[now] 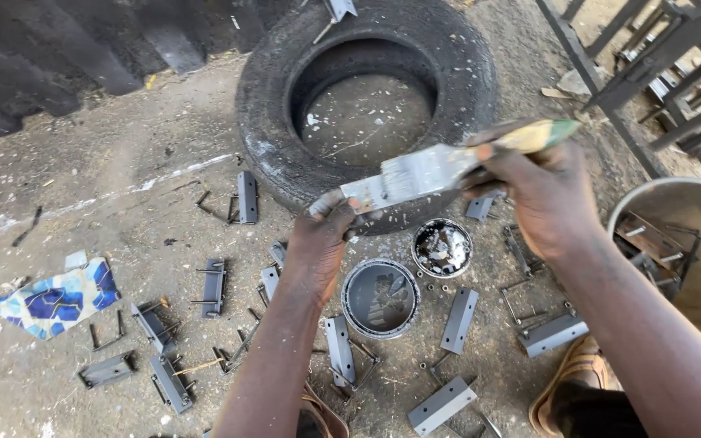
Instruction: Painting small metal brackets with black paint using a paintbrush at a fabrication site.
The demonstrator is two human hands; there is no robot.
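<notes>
— Gripping what, exactly, with the right hand (pixel 541 199)?

— A wide paintbrush (pixel 448 166), held level above the ground. The right hand is closed round its green-and-yellow handle, and the grey-coated bristles point toward the left hand (pixel 324 235).

— And the left?

— Its fingers pinch the bristle tip of the brush, thumb and fingertips smeared with grey paint — closed on the bristles, not spread.

— Where is the paint?

— Directly below the hands, on the dirt floor (pixel 83 162): an open round paint can (pixel 380 298) with grey paint inside, and just beside it, up and to the right, its lid (pixel 442 247) lying face up, flecked grey.

— What surrounds them?

— Grey-painted metal brackets (pixel 459 319) with bent pins are scattered across the floor on both sides of the can, lying flat and apart from one another. An old tyre (pixel 367 97) lies flat behind the hands, spattered with pale paint. At the right edge stands a pale bucket (pixel 683 243) holding more metal pieces. A blue-patterned scrap of cloth (pixel 54 298) lies far left, well apart from the can. A sandalled foot (pixel 569 381) shows beneath the right forearm.
</notes>
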